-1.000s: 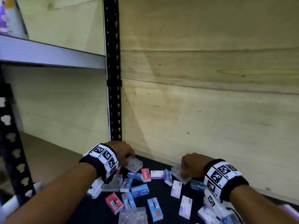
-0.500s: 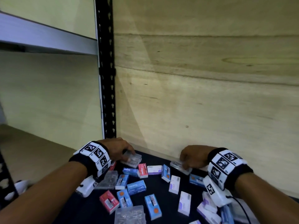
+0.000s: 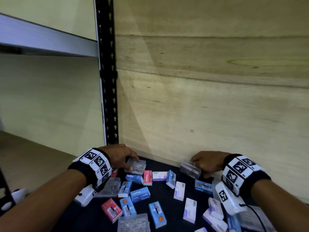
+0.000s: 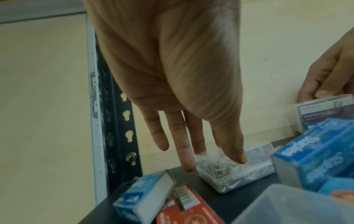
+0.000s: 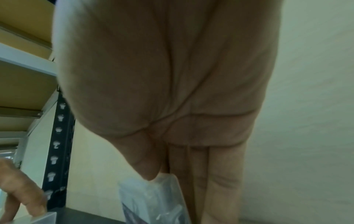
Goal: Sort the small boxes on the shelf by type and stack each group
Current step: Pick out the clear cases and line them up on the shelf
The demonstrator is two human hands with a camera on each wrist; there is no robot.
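Small boxes lie scattered on the black shelf (image 3: 163, 195): blue staple boxes (image 3: 140, 195), red ones (image 3: 111, 210), white-and-purple ones (image 3: 179, 190) and clear paper-clip boxes (image 3: 110, 186). At the back left corner my left hand (image 3: 132, 164) pinches a clear box of paper clips (image 3: 138, 166) that rests on the shelf. Its thumb lies on the lid (image 4: 235, 165) and its fingers (image 4: 188, 159) reach down by the far left corner. My right hand (image 3: 196, 164) pinches a second clear box with a purple label (image 3: 190, 169) near the back wall. That box (image 5: 153, 200) is held tilted on edge between thumb and fingers.
A wooden back wall (image 3: 209, 106) stands right behind both hands. A black perforated post (image 3: 108, 97) rises at the shelf's back left corner. A grey shelf beam (image 3: 46, 42) runs off to the left. Another clear box (image 3: 133, 223) lies at the front.
Both hands have kept their clear boxes and edged a little toward the back wall. The head view has tilted, so the shelf sits lower in frame.
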